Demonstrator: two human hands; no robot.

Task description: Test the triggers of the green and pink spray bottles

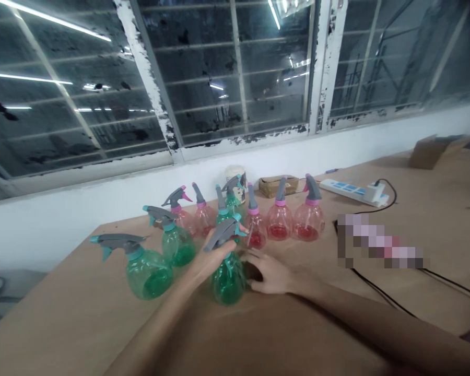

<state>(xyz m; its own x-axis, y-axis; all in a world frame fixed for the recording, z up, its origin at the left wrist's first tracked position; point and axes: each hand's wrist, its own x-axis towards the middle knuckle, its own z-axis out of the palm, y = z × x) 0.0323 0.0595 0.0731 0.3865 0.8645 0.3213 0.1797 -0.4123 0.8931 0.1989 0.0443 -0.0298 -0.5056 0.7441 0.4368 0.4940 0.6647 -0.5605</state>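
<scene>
A spray bottle with green liquid (pixel 227 284) stands in front, its grey and teal spray head pointing right. My left hand (pixel 214 257) is closed around its neck, just below the head. My right hand (pixel 272 274) is at the bottle's right side, fingers curved and thumb apart; whether the fingertips touch it I cannot tell. To the left are two more green spray bottles (pixel 149 274) (pixel 178 245). Behind are green ones (pixel 232 201) and several pink spray bottles (pixel 307 222) holding red liquid, with pink collars.
Against the wall are a whitish tub (pixel 241 194) and a brown package (pixel 278 186). A white power strip (pixel 347 190) with a plug and black cable lies to the right, near a pixelated object (pixel 379 241). A cardboard box (pixel 434 151) is at far right on the wooden table (pixel 74 313).
</scene>
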